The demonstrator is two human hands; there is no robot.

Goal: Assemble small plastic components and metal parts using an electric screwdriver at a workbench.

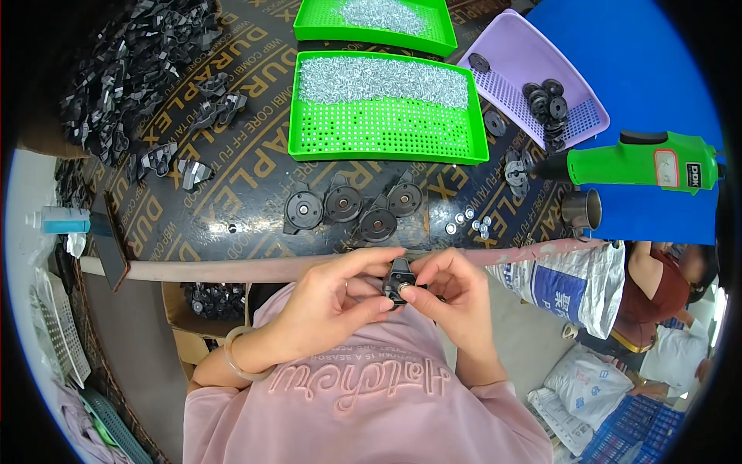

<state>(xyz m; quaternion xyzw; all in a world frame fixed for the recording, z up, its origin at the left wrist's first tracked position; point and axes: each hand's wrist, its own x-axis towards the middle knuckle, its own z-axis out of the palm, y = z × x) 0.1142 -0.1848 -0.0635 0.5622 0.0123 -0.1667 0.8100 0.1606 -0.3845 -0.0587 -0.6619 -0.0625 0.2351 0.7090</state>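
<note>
My left hand [328,298] grips a small black plastic part [399,271] in front of my chest, just off the table's near edge. A small silver metal ring [403,288] shows on the part's near side. Against that ring press the thumb and fingertips of my right hand [462,298]; my fingers partly cover both. Beyond my hands, several black round assemblies [303,209], each with a pointed tab, lie grouped on the table. To their right are several loose small silver rings [470,220].
Green trays [386,147] of silver screws stand at the back. A purple basket [502,54] holds black discs. A green electric screwdriver [618,166] lies at right beside a metal cup [581,210]. Black plastic parts [131,77] are heaped at left. Another person [661,286] is at far right.
</note>
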